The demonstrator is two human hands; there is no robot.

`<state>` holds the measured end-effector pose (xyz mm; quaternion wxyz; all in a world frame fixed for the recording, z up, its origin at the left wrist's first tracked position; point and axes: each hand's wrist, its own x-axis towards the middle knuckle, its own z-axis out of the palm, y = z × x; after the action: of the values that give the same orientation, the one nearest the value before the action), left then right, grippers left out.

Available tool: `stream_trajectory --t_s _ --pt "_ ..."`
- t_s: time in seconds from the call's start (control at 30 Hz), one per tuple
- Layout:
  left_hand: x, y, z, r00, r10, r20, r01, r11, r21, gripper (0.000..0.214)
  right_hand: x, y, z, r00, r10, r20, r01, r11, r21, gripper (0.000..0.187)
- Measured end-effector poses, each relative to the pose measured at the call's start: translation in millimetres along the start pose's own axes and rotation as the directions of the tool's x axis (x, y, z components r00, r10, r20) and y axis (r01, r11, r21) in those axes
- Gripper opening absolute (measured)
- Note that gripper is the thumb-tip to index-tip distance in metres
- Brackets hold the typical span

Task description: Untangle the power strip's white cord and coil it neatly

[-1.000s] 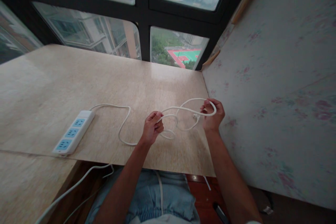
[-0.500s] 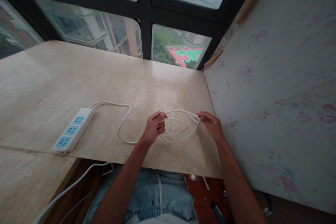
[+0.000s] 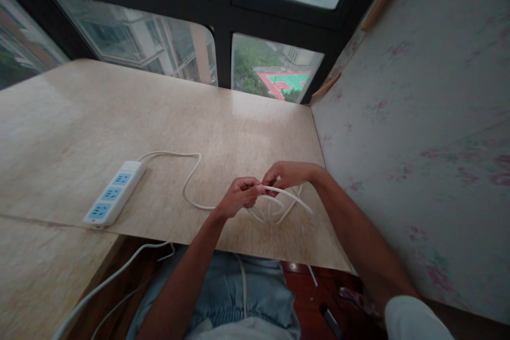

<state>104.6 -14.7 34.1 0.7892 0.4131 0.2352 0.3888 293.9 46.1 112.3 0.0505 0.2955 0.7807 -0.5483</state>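
Note:
A white power strip [image 3: 113, 193] with blue sockets lies on the beige desk [image 3: 159, 117] at the left. Its white cord [image 3: 191, 175] curves right across the desk into several loops [image 3: 279, 207] gathered between my hands. My left hand [image 3: 239, 196] is closed, pinching the looped cord. Just beyond it and touching it, my right hand [image 3: 285, 174] is closed on the same bundle, its fingers curled over the loops.
A dark-framed window [image 3: 223, 26] runs along the desk's far edge. A floral-patterned wall panel [image 3: 418, 117] borders the right side. Another white cable [image 3: 115, 276] hangs below the desk's front edge, above my lap in blue denim [image 3: 247, 297].
My right hand has swung left, bringing a wide loop of cord over to my left hand. The loops are now bunched together and the hands touch. The power strip has stayed put.

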Motion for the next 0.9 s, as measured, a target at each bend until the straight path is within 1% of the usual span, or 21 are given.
stream_trajectory --t_s 0.07,0.1,0.23,0.3,0.37,0.43,0.47,0.5,0.57,0.6,0.67,0.7,0.77,0.83,0.9 --pt "-1 0 -2.2 1.0 0.012 -0.019 -0.012 1.0 0.001 0.031 4 2 -3 0.995 0.082 0.048 -0.079 0.995 -0.055 0.014" --pt "-1 0 -3.1 0.999 0.019 -0.027 -0.019 1.0 0.0 0.031 4 3 -3 0.993 0.102 0.058 -0.097 0.992 -0.078 0.014" --pt "-1 -2 -4.5 0.999 0.028 -0.045 -0.028 1.0 0.004 0.031 -3 5 -4 0.987 0.113 0.114 -0.097 0.985 -0.14 0.019" --pt "0 -5 -4.2 0.998 0.029 -0.051 -0.028 1.0 0.009 0.03 -7 3 -4 0.979 0.143 0.148 -0.118 0.979 -0.166 0.023" --pt "0 -7 -3.8 0.999 0.023 -0.048 -0.023 1.0 0.004 0.03 -11 0 -5 0.971 0.156 0.183 -0.128 0.979 -0.157 0.027" --pt "-1 -8 -3.5 0.999 0.016 -0.036 -0.016 1.0 -0.013 0.03 -14 -1 -7 0.977 0.111 0.184 -0.097 0.992 -0.087 0.029" --pt "-1 -9 -3.6 0.999 0.016 -0.028 -0.017 0.999 -0.028 0.03 -16 0 -8 0.986 0.073 0.153 -0.068 0.997 -0.034 0.03" --pt "-1 -9 -3.8 1.0 0.021 -0.021 -0.022 0.999 -0.048 0.03 -18 3 -9 0.994 0.037 0.098 -0.04 0.999 0.028 0.032" --pt "-2 -9 -4.3 0.999 0.044 -0.023 -0.046 0.995 -0.094 0.03 -21 11 -10 0.998 -0.005 -0.063 0.016 0.983 0.182 0.038" --pt "-2 -8 -4.5 0.998 0.057 -0.03 -0.06 0.991 -0.116 0.03 -23 16 -10 0.988 -0.006 -0.156 0.049 0.961 0.271 0.041" --pt "-2 -7 -4.1 0.995 0.084 -0.048 -0.09 0.984 -0.153 0.031 -23 26 -8 0.944 0.004 -0.33 0.152 0.883 0.445 0.045" --pt "-2 -7 -3.5 0.994 0.098 -0.056 -0.106 0.98 -0.169 0.031 -23 29 -6 0.913 0.008 -0.408 0.221 0.83 0.512 0.045" --pt "-1 -7 -1.5 0.991 0.121 -0.061 -0.131 0.972 -0.193 0.031 -23 32 -3 0.838 0.013 -0.546 0.37 0.722 0.585 0.044" --pt "0 -10 1.2 0.992 0.117 -0.047 -0.125 0.971 -0.206 0.033 -23 29 -2 0.742 0.037 -0.67 0.497 0.64 0.586 0.043" --pt "1 -14 3.9 0.996 0.089 -0.009 -0.089 0.973 -0.215 0.036 -24 22 -3 0.621 0.085 -0.779 0.59 0.603 0.537 0.042"
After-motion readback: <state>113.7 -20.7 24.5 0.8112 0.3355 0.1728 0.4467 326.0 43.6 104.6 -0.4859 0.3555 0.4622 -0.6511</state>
